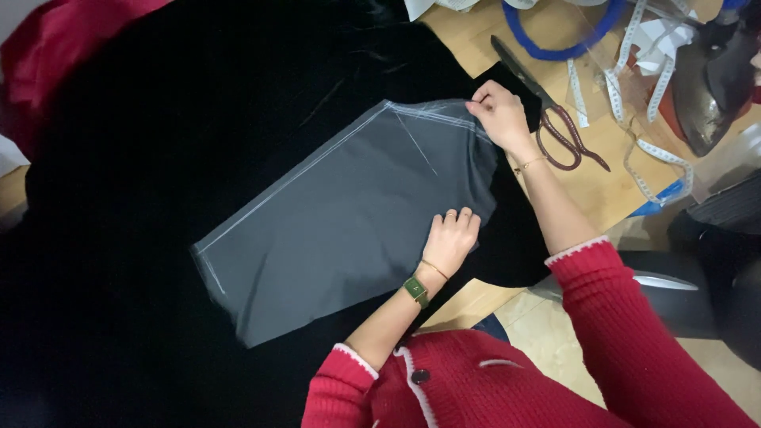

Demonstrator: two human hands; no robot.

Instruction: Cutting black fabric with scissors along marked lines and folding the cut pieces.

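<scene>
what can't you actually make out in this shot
Head view only:
- Right hand fingertips: curled over the grey fabric piece corner, so the grip is unclear.
- Black cloth: too dark to show folds or edges.
- Iron: cut off by the right edge.
- Scissors: blade tips partly hidden under the black cloth.

- Wooden table (pixel 610 186) carries everything.
- Black fabric (pixel 158 158) covers most of it.
- Scissors (pixel 547 111), white measuring tape (pixel 658 154) and a blue ring (pixel 563 49) lie on bare wood.

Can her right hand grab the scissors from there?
Probably yes. The right hand pinches the grey fabric piece's corner, and the scissors lie just beside it on the table, nothing between.
</scene>
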